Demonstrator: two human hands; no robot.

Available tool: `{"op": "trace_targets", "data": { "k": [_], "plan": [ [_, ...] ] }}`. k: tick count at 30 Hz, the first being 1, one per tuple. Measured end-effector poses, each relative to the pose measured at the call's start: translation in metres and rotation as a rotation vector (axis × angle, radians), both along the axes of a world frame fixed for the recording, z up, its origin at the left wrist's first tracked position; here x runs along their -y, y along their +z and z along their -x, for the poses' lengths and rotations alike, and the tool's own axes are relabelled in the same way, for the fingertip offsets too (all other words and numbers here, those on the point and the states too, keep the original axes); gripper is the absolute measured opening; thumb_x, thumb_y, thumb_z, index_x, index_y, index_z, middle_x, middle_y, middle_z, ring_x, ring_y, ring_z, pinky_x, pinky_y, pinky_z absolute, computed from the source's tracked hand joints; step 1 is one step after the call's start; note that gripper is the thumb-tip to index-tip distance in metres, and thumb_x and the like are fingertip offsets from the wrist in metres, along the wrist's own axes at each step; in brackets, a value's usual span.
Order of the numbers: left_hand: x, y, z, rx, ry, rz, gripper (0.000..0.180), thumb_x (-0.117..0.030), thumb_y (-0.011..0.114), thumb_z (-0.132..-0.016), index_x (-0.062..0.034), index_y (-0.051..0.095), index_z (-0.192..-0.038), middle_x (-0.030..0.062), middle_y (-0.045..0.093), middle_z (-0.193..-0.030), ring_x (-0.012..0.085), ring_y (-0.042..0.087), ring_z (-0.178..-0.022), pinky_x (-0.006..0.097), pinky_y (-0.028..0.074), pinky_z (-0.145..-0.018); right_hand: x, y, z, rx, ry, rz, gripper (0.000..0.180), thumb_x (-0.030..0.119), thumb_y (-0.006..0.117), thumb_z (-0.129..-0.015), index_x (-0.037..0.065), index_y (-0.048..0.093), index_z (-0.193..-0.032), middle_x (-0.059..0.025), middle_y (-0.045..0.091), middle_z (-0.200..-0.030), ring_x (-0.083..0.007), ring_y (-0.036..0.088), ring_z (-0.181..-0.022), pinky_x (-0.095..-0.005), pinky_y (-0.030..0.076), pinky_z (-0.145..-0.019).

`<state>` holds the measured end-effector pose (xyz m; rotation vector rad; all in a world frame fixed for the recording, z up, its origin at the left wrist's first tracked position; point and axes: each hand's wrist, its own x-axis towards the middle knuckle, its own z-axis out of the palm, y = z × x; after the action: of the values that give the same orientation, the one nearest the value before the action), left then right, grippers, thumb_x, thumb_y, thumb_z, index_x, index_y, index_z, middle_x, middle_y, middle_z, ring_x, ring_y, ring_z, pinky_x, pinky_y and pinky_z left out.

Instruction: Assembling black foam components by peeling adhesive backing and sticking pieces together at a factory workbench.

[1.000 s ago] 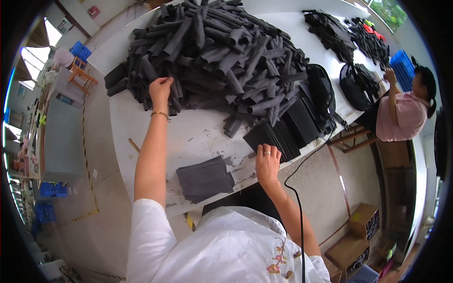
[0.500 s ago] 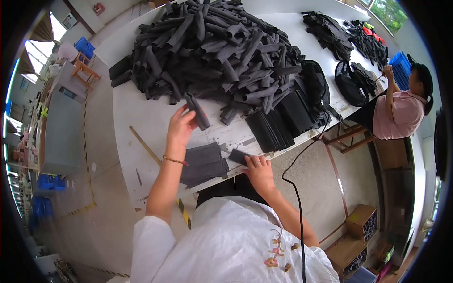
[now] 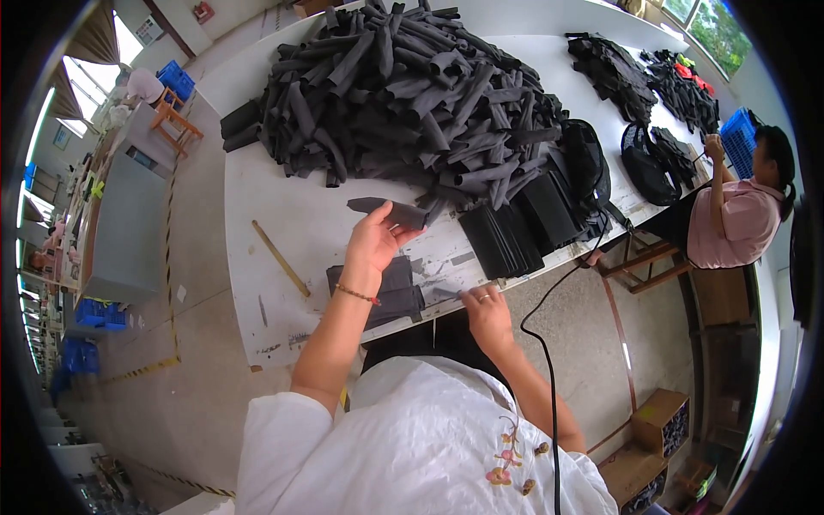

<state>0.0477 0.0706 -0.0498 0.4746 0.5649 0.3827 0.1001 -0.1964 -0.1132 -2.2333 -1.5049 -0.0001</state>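
My left hand [image 3: 375, 245] is raised over the table and holds a dark grey curled fabric piece [image 3: 403, 214], thumb on the near side and fingers around its right part. At the table's front edge, my right hand [image 3: 491, 316] is closed, with a thin greyish flat piece [image 3: 446, 292] at its fingertips, blurred and seen nearly edge-on. Between my arms lies a small stack of flat dark grey fabric pieces [image 3: 396, 296]. Beyond my left hand rises a large heap of rolled dark grey fabric pieces [image 3: 386, 103].
Black flat stacks [image 3: 502, 243] stand right of my hands, beside a black bag [image 3: 586, 159]. A wooden stick [image 3: 281, 259] lies on the white table [image 3: 257, 206] at left. A black cable [image 3: 545, 352] hangs past my right arm. A person [image 3: 734, 215] sits at far right.
My left hand has shifted right, and the fabric piece has turned from upright to lying nearly crosswise. The flat piece at my right hand now looks thinner and paler. The view has shifted slightly.
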Motion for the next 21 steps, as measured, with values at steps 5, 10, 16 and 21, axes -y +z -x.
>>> {"op": "trace_targets", "data": {
  "k": [5, 10, 16, 21],
  "plan": [
    [0.001, 0.004, -0.002, 0.032, -0.018, 0.004, 0.023, -0.012, 0.057, -0.095, 0.0075, 0.051, -0.104, 0.024, 0.06, -0.108, 0.0365, 0.063, -0.099, 0.052, 0.058, -0.085, -0.031, 0.048, -0.014, -0.404, -0.363, -0.558, 0.043, -0.002, 0.055, -0.089, 0.005, 0.048, -0.13, -0.0183, 0.06, -0.099, -0.0311, 0.061, -0.091, -0.0353, 0.05, -0.077],
    [0.005, 0.004, -0.005, 0.004, -0.025, -0.211, 0.021, -0.011, 0.06, -0.093, 0.0072, 0.057, -0.102, 0.0198, 0.064, -0.102, 0.032, 0.067, -0.094, 0.042, 0.061, -0.082, -0.047, 0.078, -0.02, -0.643, -0.239, -0.503, 0.035, 0.005, 0.067, -0.086, 0.001, 0.046, -0.113, -0.019, 0.051, -0.108, -0.0328, 0.055, -0.094, -0.0376, 0.046, -0.079],
    [0.007, 0.006, -0.003, -0.021, -0.052, -0.201, 0.02, -0.013, 0.063, -0.092, 0.0036, 0.058, -0.102, 0.0174, 0.066, -0.1, 0.0271, 0.068, -0.09, 0.038, 0.061, -0.08, -0.056, 0.08, -0.028, -0.264, -0.062, -0.487, 0.037, 0.002, 0.074, -0.077, 0.002, 0.051, -0.105, -0.0168, 0.055, -0.104, -0.0352, 0.054, -0.089, -0.0385, 0.046, -0.076],
    [0.011, 0.011, -0.001, -0.006, -0.04, -0.216, 0.019, -0.013, 0.064, -0.092, 0.0009, 0.057, -0.103, 0.0165, 0.067, -0.102, 0.0246, 0.068, -0.091, 0.037, 0.06, -0.08, -0.06, 0.1, -0.025, -0.291, -0.089, -0.493, 0.044, 0.003, 0.075, -0.074, 0.005, 0.059, -0.115, -0.0133, 0.059, -0.105, -0.0323, 0.056, -0.093, -0.0384, 0.045, -0.077]
  ]
}}
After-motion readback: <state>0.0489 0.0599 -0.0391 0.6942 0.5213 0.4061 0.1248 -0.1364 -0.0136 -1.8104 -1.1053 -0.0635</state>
